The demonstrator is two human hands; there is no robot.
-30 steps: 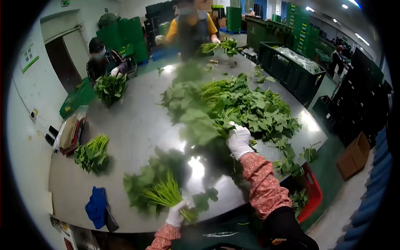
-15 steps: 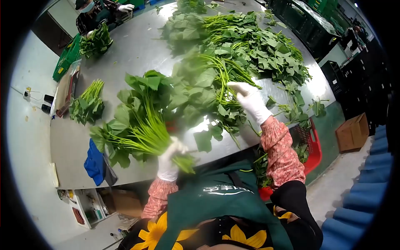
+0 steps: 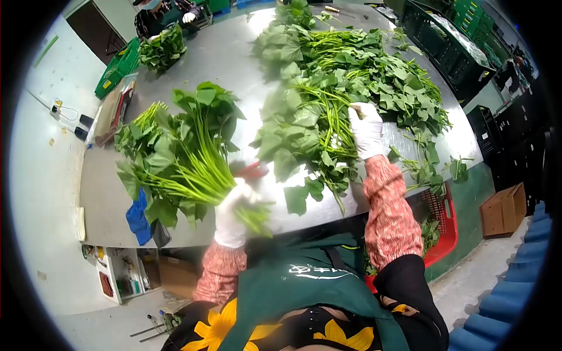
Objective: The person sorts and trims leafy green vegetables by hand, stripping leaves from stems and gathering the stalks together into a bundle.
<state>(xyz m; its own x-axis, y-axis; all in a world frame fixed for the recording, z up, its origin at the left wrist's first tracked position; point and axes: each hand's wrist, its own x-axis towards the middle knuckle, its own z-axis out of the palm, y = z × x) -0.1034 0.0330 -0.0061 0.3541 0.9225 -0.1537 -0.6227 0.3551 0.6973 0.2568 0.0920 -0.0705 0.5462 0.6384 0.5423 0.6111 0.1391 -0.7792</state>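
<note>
My left hand (image 3: 233, 212), in a white glove, is closed around the cut ends of a thick bunch of sweet potato greens (image 3: 202, 169). The leaves fan out up and to the left above the metal table (image 3: 228, 73), and the stem ends, blurred, poke out to the right of the fist. My right hand (image 3: 367, 130), also gloved, is at the right edge of a loose heap of the same greens (image 3: 328, 123). Its fingers are bent in against the green stems there, and the fingertips are partly hidden. A small red item (image 3: 252, 171) lies just beyond my left hand.
A larger pile of greens (image 3: 404, 88) covers the table's right side. At the far left, another person (image 3: 161, 17) is by a bundle of greens (image 3: 164, 50). A blue cloth (image 3: 138, 217) hangs near the left front edge. A red basket (image 3: 448, 228) stands below the right edge.
The view has shifted, so the table appears farther right. My right hand's fingers, stretched leftward before, are now drawn in at the stems. My left hand still holds its bunch, now covering the smaller bundle behind.
</note>
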